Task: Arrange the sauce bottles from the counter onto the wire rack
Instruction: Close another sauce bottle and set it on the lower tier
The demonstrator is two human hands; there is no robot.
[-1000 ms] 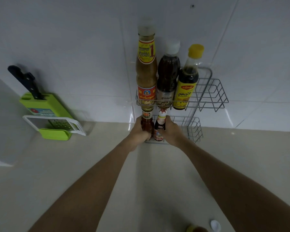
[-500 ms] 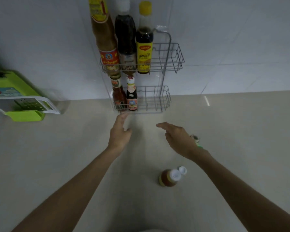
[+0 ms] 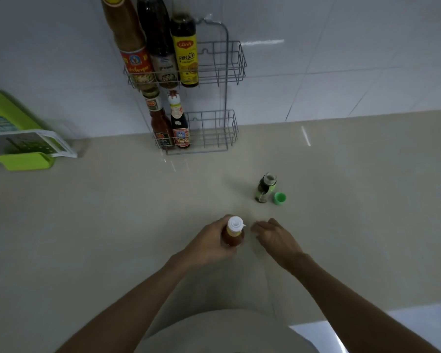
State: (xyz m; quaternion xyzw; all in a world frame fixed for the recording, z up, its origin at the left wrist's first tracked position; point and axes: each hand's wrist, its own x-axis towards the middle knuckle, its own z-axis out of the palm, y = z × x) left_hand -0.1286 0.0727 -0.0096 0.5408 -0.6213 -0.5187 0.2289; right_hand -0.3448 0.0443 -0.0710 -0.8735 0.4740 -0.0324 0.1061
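Note:
A small brown sauce bottle (image 3: 232, 235) with a white nozzle stands on the beige counter, and my left hand (image 3: 209, 244) is wrapped around it. My right hand (image 3: 274, 238) rests just right of it, fingers curled down onto the counter; what lies under them is hidden. Farther back stands a small dark bottle (image 3: 264, 188), uncapped, with its green cap (image 3: 280, 198) beside it. The wire rack (image 3: 222, 62) hangs on the tiled wall. Three tall bottles (image 3: 186, 57) fill the left of its upper tier. Two small red-labelled bottles (image 3: 180, 128) stand in the lower tier (image 3: 214, 133).
A green and white slicer box (image 3: 21, 141) sits on the counter at the far left against the wall. The right halves of both rack tiers hold nothing. The counter's front edge (image 3: 367, 312) runs near the bottom right.
Both hands drew back from the rack's lower tier toward me, leaving the two small bottles there. My left hand took hold of the brown bottle; my right hand came down beside it.

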